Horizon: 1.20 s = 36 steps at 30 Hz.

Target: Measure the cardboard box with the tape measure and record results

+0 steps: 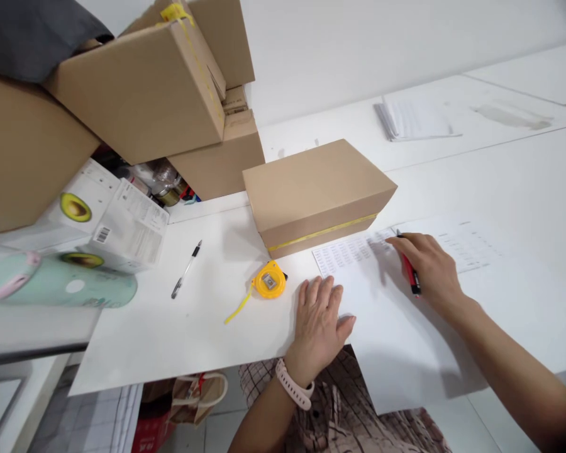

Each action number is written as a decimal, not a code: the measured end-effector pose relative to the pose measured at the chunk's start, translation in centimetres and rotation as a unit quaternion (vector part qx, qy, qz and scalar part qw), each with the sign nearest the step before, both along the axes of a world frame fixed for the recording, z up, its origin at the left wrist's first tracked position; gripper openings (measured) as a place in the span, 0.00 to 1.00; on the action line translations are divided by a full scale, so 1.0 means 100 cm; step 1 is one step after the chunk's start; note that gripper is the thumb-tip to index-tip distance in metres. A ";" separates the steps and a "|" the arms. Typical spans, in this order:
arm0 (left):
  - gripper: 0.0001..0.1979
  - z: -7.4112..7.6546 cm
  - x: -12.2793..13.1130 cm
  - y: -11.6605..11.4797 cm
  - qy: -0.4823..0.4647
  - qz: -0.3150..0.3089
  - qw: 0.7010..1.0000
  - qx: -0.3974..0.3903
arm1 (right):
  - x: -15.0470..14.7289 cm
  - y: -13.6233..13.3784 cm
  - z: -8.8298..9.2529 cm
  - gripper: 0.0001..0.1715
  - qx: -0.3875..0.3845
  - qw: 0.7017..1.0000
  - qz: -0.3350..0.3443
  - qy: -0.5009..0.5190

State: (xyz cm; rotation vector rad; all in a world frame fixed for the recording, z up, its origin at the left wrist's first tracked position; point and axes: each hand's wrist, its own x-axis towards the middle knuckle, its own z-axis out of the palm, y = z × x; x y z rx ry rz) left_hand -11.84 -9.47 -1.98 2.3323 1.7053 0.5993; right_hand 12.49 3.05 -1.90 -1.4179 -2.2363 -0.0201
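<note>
My right hand is closed around a red and black pen, its tip down at a printed sheet of paper that hangs over the table's front edge. Flat on the table near that sheet's left edge rests my left hand, fingers stretched out and nothing in it. A yellow tape measure lies just left of it, with a short yellow end sticking out. Behind the sheet stands a closed cardboard box with a yellow strip along its side.
A clear pen with a black cap lies farther left. Stacked cardboard boxes, an avocado-printed box and a mint bottle crowd the left side. A pile of papers sits at the back.
</note>
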 end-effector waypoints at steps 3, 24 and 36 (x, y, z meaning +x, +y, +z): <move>0.16 -0.002 0.001 -0.002 -0.043 0.021 0.996 0.069 | 0.023 0.008 -0.009 0.24 0.028 0.993 0.002 -0.116; 0.29 0.037 -0.031 -0.034 -0.283 0.104 0.950 -0.080 | -0.084 -0.081 0.032 0.25 -0.419 0.796 0.207 0.386; 0.28 0.113 -0.128 0.013 -0.447 0.134 0.885 -0.009 | -0.028 0.027 0.123 0.09 -0.274 0.764 0.073 0.580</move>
